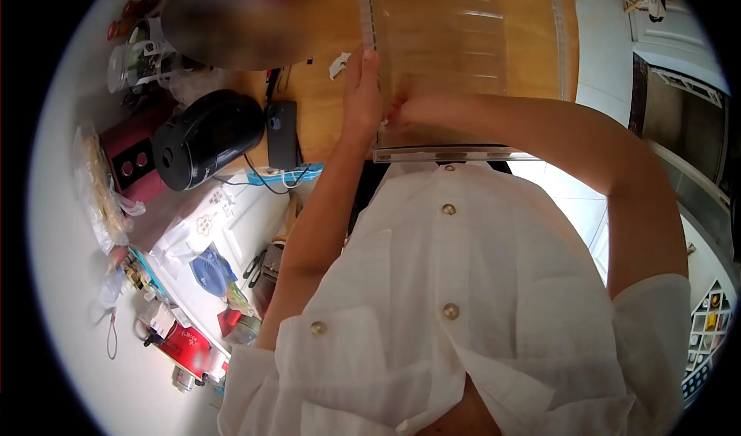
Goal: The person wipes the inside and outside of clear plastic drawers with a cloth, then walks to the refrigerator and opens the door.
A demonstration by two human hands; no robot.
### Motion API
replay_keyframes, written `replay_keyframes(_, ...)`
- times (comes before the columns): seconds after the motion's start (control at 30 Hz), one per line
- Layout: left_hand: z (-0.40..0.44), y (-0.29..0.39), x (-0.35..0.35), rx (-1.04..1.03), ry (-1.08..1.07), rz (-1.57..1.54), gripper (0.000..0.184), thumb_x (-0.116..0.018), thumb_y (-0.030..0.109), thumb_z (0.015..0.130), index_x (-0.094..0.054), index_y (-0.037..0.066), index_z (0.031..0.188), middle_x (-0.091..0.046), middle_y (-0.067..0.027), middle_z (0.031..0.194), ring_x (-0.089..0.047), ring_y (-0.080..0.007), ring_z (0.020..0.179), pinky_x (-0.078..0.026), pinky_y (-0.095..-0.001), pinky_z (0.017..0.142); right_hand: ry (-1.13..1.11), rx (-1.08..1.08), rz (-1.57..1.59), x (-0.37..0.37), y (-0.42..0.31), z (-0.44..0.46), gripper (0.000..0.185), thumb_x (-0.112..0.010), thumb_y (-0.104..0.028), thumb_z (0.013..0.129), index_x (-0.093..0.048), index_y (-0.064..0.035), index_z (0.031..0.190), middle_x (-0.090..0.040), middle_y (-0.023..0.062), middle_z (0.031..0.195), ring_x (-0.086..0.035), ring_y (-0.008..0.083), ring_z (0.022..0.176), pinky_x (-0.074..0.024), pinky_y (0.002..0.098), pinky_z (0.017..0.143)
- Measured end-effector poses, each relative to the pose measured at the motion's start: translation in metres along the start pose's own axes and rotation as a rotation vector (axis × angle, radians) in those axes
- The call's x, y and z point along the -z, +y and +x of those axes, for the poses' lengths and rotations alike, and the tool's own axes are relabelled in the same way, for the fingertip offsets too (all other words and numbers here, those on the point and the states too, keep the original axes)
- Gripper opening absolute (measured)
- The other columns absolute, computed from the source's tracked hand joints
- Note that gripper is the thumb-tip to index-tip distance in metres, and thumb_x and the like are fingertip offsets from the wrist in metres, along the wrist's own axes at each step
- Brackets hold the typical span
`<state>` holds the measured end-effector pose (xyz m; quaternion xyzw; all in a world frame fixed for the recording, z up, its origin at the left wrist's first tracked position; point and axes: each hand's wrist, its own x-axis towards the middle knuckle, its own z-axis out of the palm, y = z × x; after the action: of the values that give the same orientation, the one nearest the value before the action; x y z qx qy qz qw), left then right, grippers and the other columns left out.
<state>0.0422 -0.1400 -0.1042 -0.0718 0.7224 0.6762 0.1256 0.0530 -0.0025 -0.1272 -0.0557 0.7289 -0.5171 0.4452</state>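
Observation:
A large clear plastic box (pixel 463 144) lies on the wooden table, close to the white shirt. My left hand (pixel 363 88) grips its long left side, with the thumb along the edge. Reaching across from the right, my right hand (pixel 401 111) is near the inner left side of the box, by the near corner. Its fingers are bent together and partly hidden; a small pale and reddish spot shows at the fingertips, too small to name. A torn white scrap (pixel 338 66) lies on the table left of my left hand.
Left on the table (pixel 315 127) are a phone (pixel 282 133), a black rounded appliance (pixel 208 139) with a cable, and jars (pixel 143 54). A blurred round shape is at the upper left. Beyond the near edge, lower left, are a blue fan (pixel 210 272) and a red package (pixel 185 349).

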Motion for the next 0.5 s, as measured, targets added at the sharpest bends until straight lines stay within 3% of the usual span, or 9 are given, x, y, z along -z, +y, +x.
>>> replay_keyframes(0.1, -0.002, 0.005, 0.000, 0.001, -0.010, 0.039, 0.044, -0.039, 0.038, 0.101, -0.055, 0.000, 0.115, -0.056, -0.0068, 0.105, -0.048, -0.0165, 0.098, -0.038, -0.0291, 0.088, 0.023, -0.045, -0.232, -0.007, 0.007, 0.022, 0.015, -0.072, -0.016, 0.067, -0.069, -0.0070, 0.078, -0.064, 0.0072, 0.074, -0.060, 0.0172, 0.073, -0.0470, 0.0324, 0.068)
replay_keyframes(0.17, 0.000, 0.006, -0.001, 0.055, 0.010, 0.036, 0.047, -0.037, 0.041, 0.101, -0.055, 0.000, 0.113, -0.056, -0.0067, 0.104, -0.047, -0.0166, 0.097, -0.038, -0.0295, 0.087, 0.138, -0.197, -0.110, -0.007, -0.029, -0.003, 0.015, -0.070, -0.010, 0.066, -0.066, -0.0015, 0.078, -0.063, 0.0093, 0.074, -0.060, 0.0178, 0.076, -0.0471, 0.0303, 0.072)
replay_keyframes(0.23, 0.000, 0.002, -0.002, 0.158, 0.060, -0.017, 0.051, -0.035, 0.044, 0.101, -0.055, 0.000, 0.113, -0.056, -0.0071, 0.103, -0.047, -0.0166, 0.097, -0.038, -0.0300, 0.087, 0.095, -0.180, 0.110, -0.004, -0.035, -0.015, 0.019, -0.072, -0.010, 0.067, -0.066, -0.0014, 0.084, -0.065, 0.0087, 0.079, -0.061, 0.0168, 0.079, -0.0474, 0.0301, 0.074)
replay_keyframes(0.33, -0.001, 0.014, 0.004, 0.294, -0.074, -0.202, 0.057, -0.037, 0.047, 0.100, -0.047, 0.001, 0.131, -0.050, -0.0100, 0.124, -0.047, -0.0201, 0.113, -0.037, -0.0309, 0.096, 0.028, -0.134, 0.416, 0.004, -0.058, -0.045, 0.027, -0.074, -0.016, 0.072, -0.064, -0.0012, 0.093, -0.066, 0.0067, 0.087, -0.061, 0.0148, 0.083, -0.0469, 0.0289, 0.078)
replay_keyframes(0.4, -0.006, 0.004, 0.002, 0.186, -0.001, -0.359, 0.058, -0.034, 0.049, 0.100, -0.048, 0.002, 0.131, -0.050, -0.0093, 0.122, -0.048, -0.0194, 0.113, -0.038, -0.0326, 0.096, 0.076, -0.108, 0.483, 0.014, -0.083, -0.062, 0.031, -0.073, -0.018, 0.077, -0.062, -0.0011, 0.100, -0.066, 0.0050, 0.092, -0.061, 0.0133, 0.086, -0.0461, 0.0277, 0.081)
replay_keyframes(0.5, -0.017, 0.010, 0.013, 0.018, 0.094, -0.318, 0.051, -0.040, 0.044, 0.099, -0.050, 0.003, 0.129, -0.049, -0.0102, 0.126, -0.046, -0.0175, 0.116, -0.042, -0.0344, 0.094, 0.275, -0.013, 0.442, 0.023, -0.100, -0.064, 0.030, -0.068, -0.017, 0.083, -0.060, -0.0018, 0.108, -0.065, 0.0031, 0.093, -0.060, 0.0112, 0.088, -0.0456, 0.0254, 0.081)
